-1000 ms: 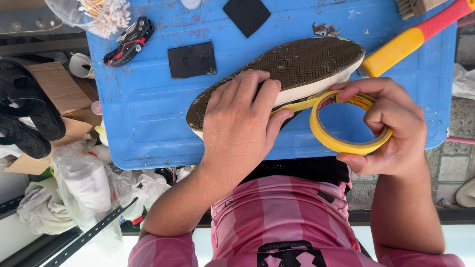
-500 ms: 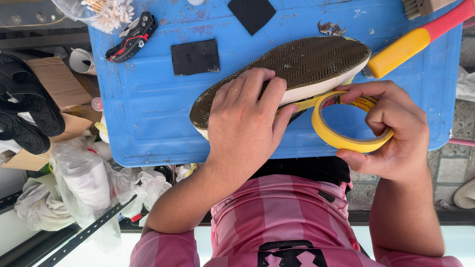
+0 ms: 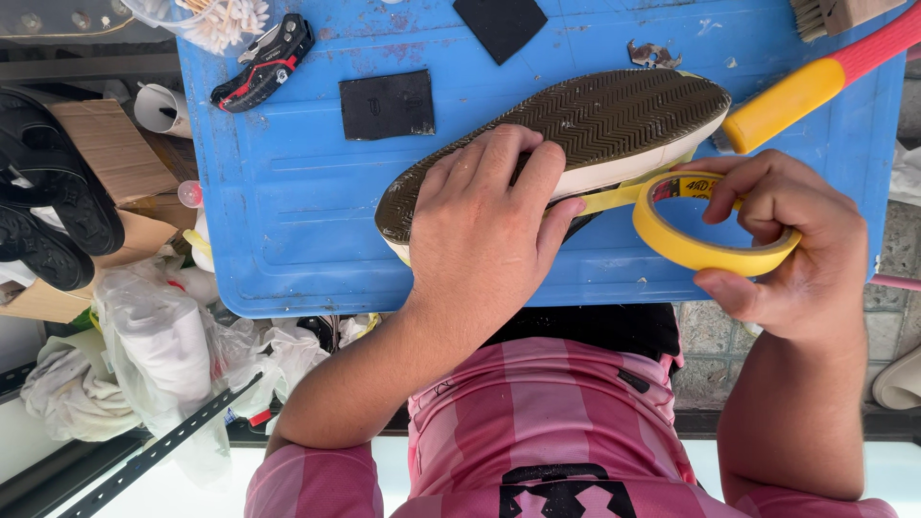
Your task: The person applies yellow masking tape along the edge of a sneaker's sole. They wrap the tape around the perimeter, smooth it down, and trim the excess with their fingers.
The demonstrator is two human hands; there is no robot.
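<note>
- Little has changed over the last second: the left hand (image 3: pixel 484 225) stays pressed flat on the upturned shoe (image 3: pixel 595 120) at the middle of the blue tray-like board (image 3: pixel 288 221).
- The right hand (image 3: pixel 787 245), at 3 o'clock from the shoe, still grips the yellow tape roll (image 3: pixel 705 251), its strip stretched along the pale sidewall, so masking appears under way.
- At 11 o'clock, a clear container (image 3: pixel 216 19) holds cotton swabs.

Our left hand (image 3: pixel 484 225) lies palm down, fingers spread and pressing flat, forearm angled in from the lower left. Our right hand (image 3: pixel 782 245) is curled in a pinch, thumb low, near the bench's right edge.
</note>
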